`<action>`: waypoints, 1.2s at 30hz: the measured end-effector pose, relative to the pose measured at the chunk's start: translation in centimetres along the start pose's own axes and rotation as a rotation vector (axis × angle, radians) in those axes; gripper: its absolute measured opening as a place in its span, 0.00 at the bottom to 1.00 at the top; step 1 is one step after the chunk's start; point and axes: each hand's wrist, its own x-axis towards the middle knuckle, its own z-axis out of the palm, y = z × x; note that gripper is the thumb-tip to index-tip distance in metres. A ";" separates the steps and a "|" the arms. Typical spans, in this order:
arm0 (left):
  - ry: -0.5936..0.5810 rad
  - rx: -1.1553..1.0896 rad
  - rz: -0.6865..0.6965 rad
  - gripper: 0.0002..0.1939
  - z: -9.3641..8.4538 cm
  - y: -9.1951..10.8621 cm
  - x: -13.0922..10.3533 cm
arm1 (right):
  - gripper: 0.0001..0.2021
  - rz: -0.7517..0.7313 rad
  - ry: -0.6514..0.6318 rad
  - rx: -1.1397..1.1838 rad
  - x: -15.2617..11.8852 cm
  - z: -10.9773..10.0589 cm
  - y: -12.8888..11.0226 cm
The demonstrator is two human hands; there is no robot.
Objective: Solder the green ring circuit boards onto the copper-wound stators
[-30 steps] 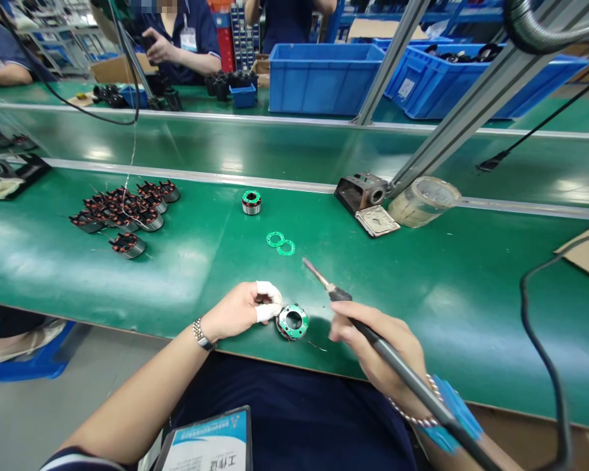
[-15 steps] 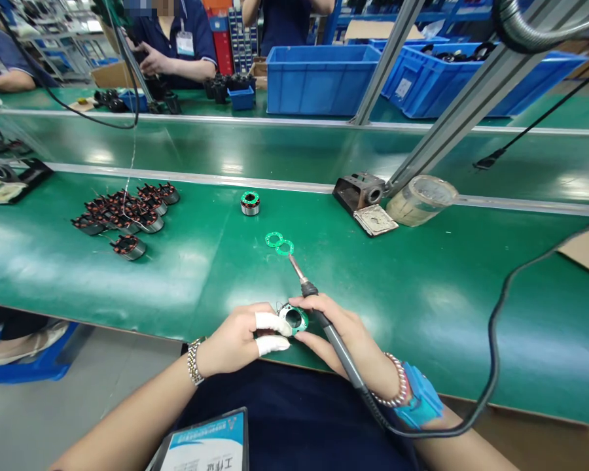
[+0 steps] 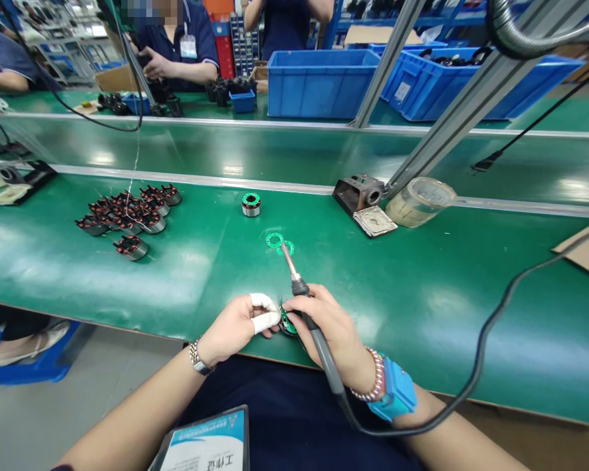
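2 hands of yours meet now at the green-topped stator (image 3: 288,323), beside the front edge of the bench (image 3: 422,288): the right hand (image 3: 336,333), apart from it 1 second ago, touches it while gripping the soldering iron (image 3: 325,356), so handling seems the present step. The left hand's (image 3: 230,327) white-covered fingertips come together at its left side, but what they pinch cannot be told. The iron's tip points over 2 loose green rings (image 3: 269,244); rightward, you have moving room up to the cord (image 3: 481,353).

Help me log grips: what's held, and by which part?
The right hand holds the soldering iron by its handle; whether the left hand grips the green-topped part cannot be told.
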 end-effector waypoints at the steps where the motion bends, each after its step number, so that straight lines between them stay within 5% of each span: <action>1: 0.002 -0.010 0.003 0.09 0.0 -0.1 0.0 | 0.12 -0.037 -0.021 -0.007 0.3 0.1 0.2; 7: 0.018 -0.073 0.013 0.10 0.2 -0.2 -0.1 | 0.11 -0.127 -0.103 -0.059 0.8 0.4 0.6; 14: 0.124 -0.092 -0.001 0.09 1.1 -0.3 -0.4 | 0.12 -0.026 0.012 -0.080 0.3 0.9 -0.2; 18: 0.135 -0.082 -0.021 0.07 1.2 -0.2 -0.3 | 0.09 0.079 0.077 -0.020 0.2 -0.7 -0.7; 26: 0.069 -0.040 -0.058 0.09 0.7 0.1 0.0 | 0.11 0.109 -0.033 0.092 -0.5 -4.8 -1.1; 36: 0.052 -0.070 -0.089 0.08 0.5 0.0 0.2 | 0.08 0.163 -0.092 0.190 -0.8 -5.3 -1.0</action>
